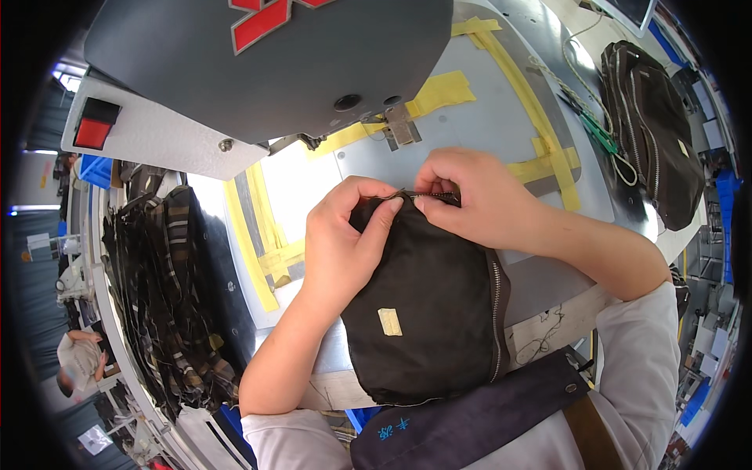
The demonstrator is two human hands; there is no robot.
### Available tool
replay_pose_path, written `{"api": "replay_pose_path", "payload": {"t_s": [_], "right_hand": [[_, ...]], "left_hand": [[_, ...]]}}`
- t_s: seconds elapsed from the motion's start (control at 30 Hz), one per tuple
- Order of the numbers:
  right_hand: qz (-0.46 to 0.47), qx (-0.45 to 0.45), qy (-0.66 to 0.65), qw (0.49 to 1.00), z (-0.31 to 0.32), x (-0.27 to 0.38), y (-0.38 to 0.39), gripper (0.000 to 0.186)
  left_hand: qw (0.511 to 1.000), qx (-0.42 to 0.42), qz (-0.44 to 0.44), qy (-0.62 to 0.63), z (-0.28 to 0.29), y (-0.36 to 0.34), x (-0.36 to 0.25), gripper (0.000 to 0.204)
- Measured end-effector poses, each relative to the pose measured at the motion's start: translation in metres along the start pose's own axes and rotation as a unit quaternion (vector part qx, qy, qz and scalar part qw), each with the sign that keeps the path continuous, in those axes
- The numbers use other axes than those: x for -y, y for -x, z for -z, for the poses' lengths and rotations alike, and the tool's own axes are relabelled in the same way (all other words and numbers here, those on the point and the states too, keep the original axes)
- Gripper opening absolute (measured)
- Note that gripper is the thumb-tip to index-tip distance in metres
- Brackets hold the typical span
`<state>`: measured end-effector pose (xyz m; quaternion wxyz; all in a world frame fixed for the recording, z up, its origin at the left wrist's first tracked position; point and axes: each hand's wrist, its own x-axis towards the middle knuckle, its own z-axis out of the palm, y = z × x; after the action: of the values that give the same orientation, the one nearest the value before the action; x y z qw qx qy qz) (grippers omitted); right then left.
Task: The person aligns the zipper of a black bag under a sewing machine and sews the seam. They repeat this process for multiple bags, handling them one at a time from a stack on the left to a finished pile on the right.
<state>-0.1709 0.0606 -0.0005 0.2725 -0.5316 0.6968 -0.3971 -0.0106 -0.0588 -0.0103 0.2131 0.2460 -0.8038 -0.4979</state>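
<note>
Left hand (345,235) and right hand (470,196) both pinched shut on black pouch (423,313) at its zipper (427,194), under sewing machine (266,63).

Grey sewing table (501,117) striped with yellow tape (517,78); bright overhead light; blue crates (94,168).

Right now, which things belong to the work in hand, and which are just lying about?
In use:
black pouch
its zipper
left hand
right hand

Lying about:
sewing machine
yellow tape
finished pouches
green tool
hanging straps
red switch
</note>
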Motion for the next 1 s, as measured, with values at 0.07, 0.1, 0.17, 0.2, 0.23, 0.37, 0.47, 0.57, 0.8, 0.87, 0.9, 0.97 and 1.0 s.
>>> {"api": "replay_pose_path", "payload": {"t_s": [0.07,0.1,0.17,0.2,0.23,0.37,0.47,0.57,0.8,0.87,0.9,0.97,1.0], "right_hand": [[-0.003,-0.002,-0.001,1.0,0.0,0.0,0.0,0.017],[-0.006,-0.002,-0.001,1.0,0.0,0.0,0.0,0.017],[-0.011,-0.001,-0.003,1.0,-0.001,-0.001,-0.001,0.016],[-0.011,-0.001,0.0,1.0,-0.001,-0.001,-0.001,0.016],[-0.011,-0.001,0.003,1.0,-0.001,-0.001,-0.001,0.016],[-0.001,-0.01,0.023,1.0,-0.001,-0.001,0.0,0.016],[0.028,-0.03,0.05,0.998,-0.005,-0.005,-0.001,0.016],[0.049,-0.041,0.071,0.995,-0.008,-0.008,-0.003,0.015],[0.073,-0.055,0.052,0.994,-0.008,-0.01,-0.003,0.014],[0.078,-0.059,0.054,0.994,-0.008,-0.011,-0.003,0.013],[0.075,-0.058,0.052,0.994,-0.008,-0.01,-0.003,0.014],[0.067,-0.058,0.049,0.995,-0.009,-0.008,-0.002,0.014],[0.067,-0.057,0.043,0.995,-0.008,-0.007,-0.002,0.014]], "left_hand": [[0.999,0.026,0.001,-0.019,0.003,-0.001,0.0,0.011],[0.999,0.026,0.003,-0.021,0.003,-0.001,0.0,0.011],[0.999,0.025,0.009,-0.027,0.003,-0.001,0.001,0.011],[1.0,0.013,0.008,-0.019,0.002,-0.001,0.002,0.01],[1.0,0.003,0.006,-0.011,0.0,-0.001,0.002,0.009],[0.999,0.022,0.015,-0.022,0.001,-0.001,-0.003,0.011],[0.999,0.018,0.013,-0.031,0.0,-0.002,-0.001,0.01],[0.998,0.013,0.011,-0.059,0.0,-0.004,-0.002,0.01],[0.999,-0.009,0.003,-0.039,-0.001,-0.005,0.001,0.011],[1.0,-0.009,0.01,-0.028,-0.001,-0.004,0.002,0.011],[0.999,-0.01,0.013,-0.033,0.0,-0.004,0.0,0.011],[0.999,-0.01,0.02,-0.043,0.0,-0.003,-0.002,0.011],[0.999,-0.008,0.021,-0.04,0.0,-0.003,-0.003,0.011]]}}
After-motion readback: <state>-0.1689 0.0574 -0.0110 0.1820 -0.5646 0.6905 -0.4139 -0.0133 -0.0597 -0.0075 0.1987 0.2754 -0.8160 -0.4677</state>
